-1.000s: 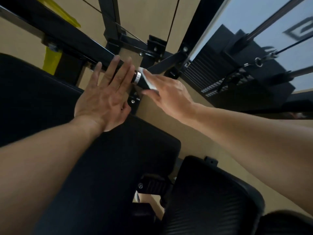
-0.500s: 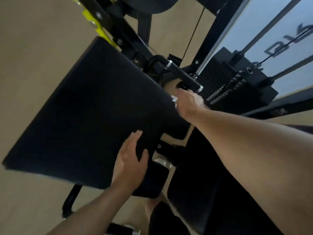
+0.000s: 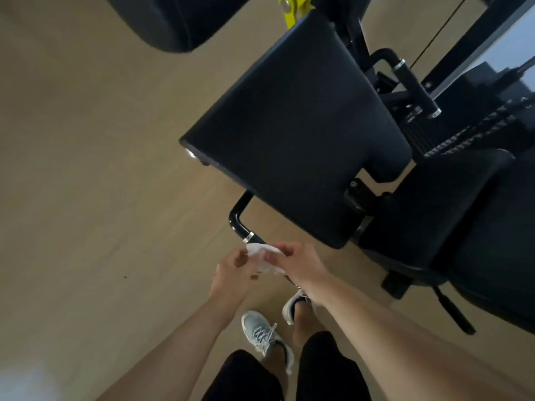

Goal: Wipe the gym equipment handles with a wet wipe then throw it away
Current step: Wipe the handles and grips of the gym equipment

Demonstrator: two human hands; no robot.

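At 6 o'clock, nearest the camera, are the person's black shorts [image 3: 327, 371] and grey laced sneakers [image 3: 265, 335] on the tan floor [image 3: 86, 198]. Above them both forearms reach toward the frame's centre. The left hand [image 3: 234, 273] and right hand [image 3: 301, 263] meet over a crumpled white wet wipe [image 3: 265, 257], each with fingers curled and pinching it from its own side. The wipe lies over the near machine handle [image 3: 246, 230], a black bent bar with a chrome ring just at 11 o'clock of the wipe. Beyond, at 1 o'clock, sits the large black back pad [image 3: 301, 120], with the seat pad [image 3: 463, 227] at 3 o'clock. Farther, at 2 o'clock, a second black handle [image 3: 417, 88] with chrome ends stands free beside the weight stack [image 3: 451, 131].
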